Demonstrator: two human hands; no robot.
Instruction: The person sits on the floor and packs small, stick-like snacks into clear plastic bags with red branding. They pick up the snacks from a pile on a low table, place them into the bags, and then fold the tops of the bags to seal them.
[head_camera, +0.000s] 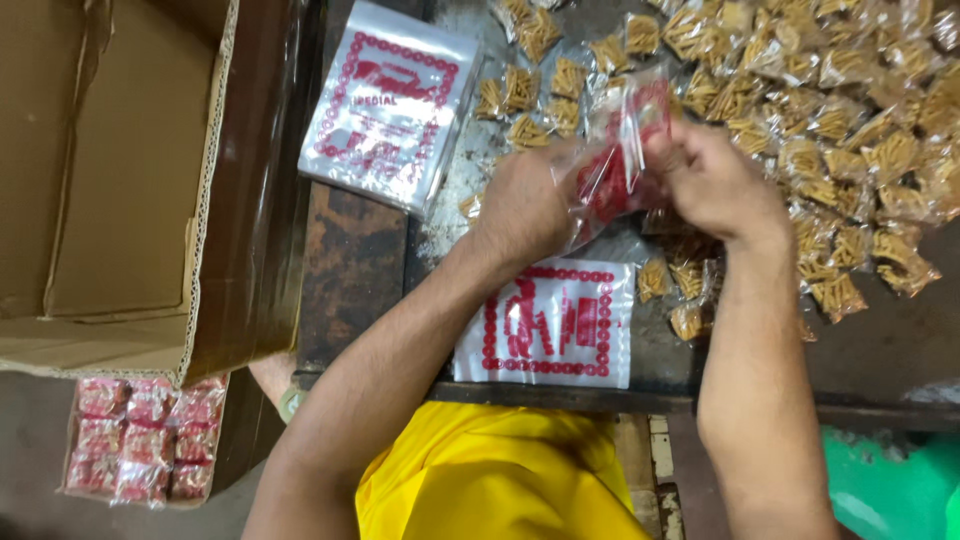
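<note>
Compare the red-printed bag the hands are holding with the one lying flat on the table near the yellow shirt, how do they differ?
The held bag is up off the table, pinched between the left hand and right hand; the flat bag lies untouched below them. The held bag is crumpled and its print distorted; the flat bag is smooth, its red border plain. Both are clear plastic with red print.

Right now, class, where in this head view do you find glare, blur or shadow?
Head view: glare on the clear plastic bag held between left hand and right hand; both hands slightly motion-blurred; sheen on the small snack packets; the floor beside the cardboard box lies in shadow.
</note>
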